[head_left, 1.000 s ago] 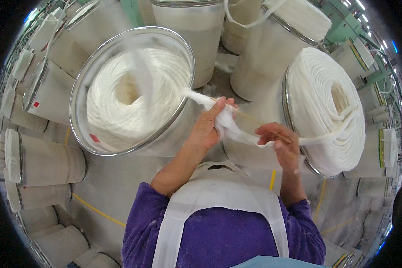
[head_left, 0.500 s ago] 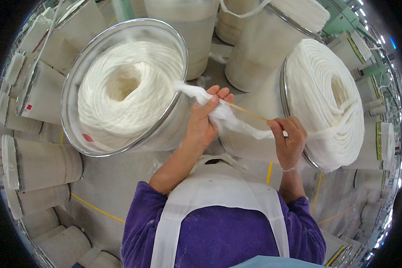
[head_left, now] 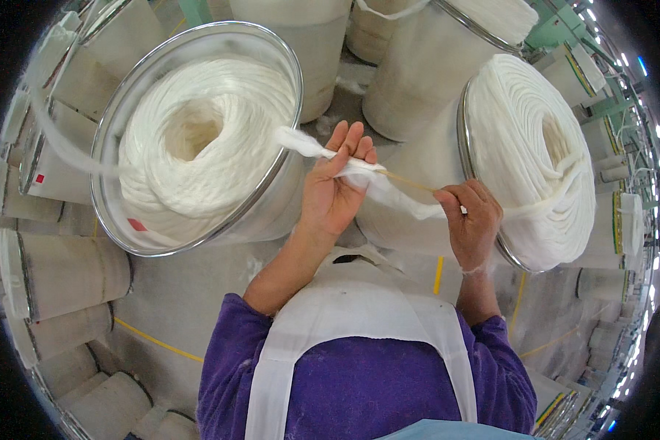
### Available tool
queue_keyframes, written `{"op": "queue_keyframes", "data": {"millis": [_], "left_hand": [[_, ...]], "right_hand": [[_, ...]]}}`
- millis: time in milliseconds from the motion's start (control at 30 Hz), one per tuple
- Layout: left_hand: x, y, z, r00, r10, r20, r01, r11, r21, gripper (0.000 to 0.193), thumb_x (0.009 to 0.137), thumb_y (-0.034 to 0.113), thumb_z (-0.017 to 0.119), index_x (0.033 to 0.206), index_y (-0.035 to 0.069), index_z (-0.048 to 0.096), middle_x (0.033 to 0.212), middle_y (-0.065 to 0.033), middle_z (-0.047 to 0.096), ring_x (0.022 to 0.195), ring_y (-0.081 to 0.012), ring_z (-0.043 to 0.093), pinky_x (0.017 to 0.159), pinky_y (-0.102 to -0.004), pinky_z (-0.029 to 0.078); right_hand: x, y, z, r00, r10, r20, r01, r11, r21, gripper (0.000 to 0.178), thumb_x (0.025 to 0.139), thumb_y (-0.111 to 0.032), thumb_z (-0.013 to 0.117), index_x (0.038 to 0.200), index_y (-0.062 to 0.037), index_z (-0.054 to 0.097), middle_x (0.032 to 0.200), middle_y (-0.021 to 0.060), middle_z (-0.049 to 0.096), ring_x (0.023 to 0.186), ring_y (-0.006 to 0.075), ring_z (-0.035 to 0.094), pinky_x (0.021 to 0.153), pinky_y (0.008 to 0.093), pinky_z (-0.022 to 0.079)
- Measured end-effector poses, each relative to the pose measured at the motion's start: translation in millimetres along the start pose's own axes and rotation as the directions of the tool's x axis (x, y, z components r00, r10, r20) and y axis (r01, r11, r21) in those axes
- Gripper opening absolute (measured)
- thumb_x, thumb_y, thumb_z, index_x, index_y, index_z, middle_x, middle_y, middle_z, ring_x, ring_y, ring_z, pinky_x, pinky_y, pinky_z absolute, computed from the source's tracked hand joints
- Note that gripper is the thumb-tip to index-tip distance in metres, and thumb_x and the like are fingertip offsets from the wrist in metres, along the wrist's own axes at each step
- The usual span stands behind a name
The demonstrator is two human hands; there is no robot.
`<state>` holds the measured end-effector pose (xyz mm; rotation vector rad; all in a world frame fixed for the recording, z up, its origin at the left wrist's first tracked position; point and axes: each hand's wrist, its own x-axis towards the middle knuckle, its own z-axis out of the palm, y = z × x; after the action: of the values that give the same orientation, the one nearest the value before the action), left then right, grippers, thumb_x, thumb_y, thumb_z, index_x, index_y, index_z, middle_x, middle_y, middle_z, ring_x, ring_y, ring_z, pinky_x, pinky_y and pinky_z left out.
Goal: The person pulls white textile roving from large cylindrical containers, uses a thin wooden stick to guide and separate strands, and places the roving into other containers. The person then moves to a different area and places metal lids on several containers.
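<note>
A white fibre sliver [head_left: 396,196] stretches between my two hands in front of my chest. My left hand [head_left: 335,180] is palm up, its thumb and fingers around the sliver, whose loose end sticks out toward the left can. A thin, light wooden stick [head_left: 411,180] runs from the sliver in my left hand to my right hand [head_left: 471,220], which pinches the stick's other end between thumb and fingers. From beneath my right hand the sliver continues to the coiled sliver [head_left: 528,161] bulging out of the right can. Whether my right fingers also grip the sliver is hidden.
On the left stands a wide can [head_left: 297,95] with a metal rim, holding coiled sliver [head_left: 235,147]; a loose strand [head_left: 70,150] curves down to it. More cans [head_left: 73,271] crowd both sides and the back. Yellow lines [head_left: 158,341] mark the grey floor.
My left hand has turned further palm up, and the sliver around the stick looks more gathered. The loose strand at the left can now swings out to the left. The view has shifted slightly.
</note>
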<state>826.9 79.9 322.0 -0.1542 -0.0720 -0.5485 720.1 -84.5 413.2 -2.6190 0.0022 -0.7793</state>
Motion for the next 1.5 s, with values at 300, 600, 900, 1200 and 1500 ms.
{"op": "queue_keyframes", "data": {"millis": [300,600,900,1200,1500], "left_hand": [[0.9,-3.0,6.6,0.992,-0.004,-0.125,-0.003,0.998,-0.056,0.029,0.099,0.009,0.039,0.126,0.006,0.050,0.110,-0.0068,0.061,0.104,-0.0218,0.057,0.098,-0.0369,0.044],[14.3,8.6,8.6,0.999,-0.035,-0.036,0.034,0.998,-0.050,0.020,0.099,0.019,0.043,0.103,0.012,0.062,0.053,0.0057,0.027,0.049,-0.0081,0.026,0.050,-0.0231,0.026],[14.5,6.5,20.9,0.984,-0.046,-0.173,0.056,0.997,0.053,0.022,0.099,0.019,0.044,0.105,0.007,0.063,0.052,0.0049,0.027,0.048,-0.0078,0.027,0.051,-0.0226,0.028],[12.2,33.9,3.0,0.989,-0.138,-0.049,0.142,0.986,0.082,0.033,0.100,0.034,0.041,0.101,0.011,0.065,0.047,0.0060,0.025,0.042,-0.0077,0.023,0.046,-0.0240,0.025],[-1.5,31.4,0.4,0.953,-0.265,-0.145,0.290,0.938,0.192,0.034,0.100,0.037,0.040,0.096,0.014,0.066,0.047,0.0060,0.024,0.041,-0.0076,0.021,0.045,-0.0243,0.023]], "right_hand": [[-2.5,-3.6,6.0,0.999,-0.043,0.023,0.044,0.999,-0.024,0.017,0.074,-0.023,0.075,0.076,-0.0083,0.068,0.069,0.0045,0.059,0.064,0.0238,0.055,0.057,0.0363,0.043],[-13.6,-7.4,9.0,0.988,-0.104,0.114,0.101,0.994,0.033,0.017,0.074,-0.021,0.075,0.080,-0.0070,0.067,0.071,0.0055,0.060,0.065,0.0235,0.057,0.057,0.0349,0.043],[-12.5,-5.8,13.9,0.973,-0.168,-0.158,0.170,0.985,0.001,0.016,0.067,-0.011,0.079,0.078,-0.0084,0.068,0.074,0.0033,0.064,0.069,0.0216,0.059,0.061,0.0322,0.047],[-35.4,23.3,-39.6,0.989,0.136,-0.054,-0.112,0.943,0.314,0.019,0.065,0.005,0.077,0.077,-0.0047,0.066,0.076,0.0075,0.064,0.076,0.0199,0.062,0.070,0.0299,0.049],[-77.4,35.8,-39.6,0.898,0.344,0.274,-0.363,0.226,0.904,0.014,0.081,-0.008,0.060,0.091,-0.0033,0.052,0.084,0.0130,0.060,0.070,0.0187,0.060,0.063,0.0297,0.049]]}}
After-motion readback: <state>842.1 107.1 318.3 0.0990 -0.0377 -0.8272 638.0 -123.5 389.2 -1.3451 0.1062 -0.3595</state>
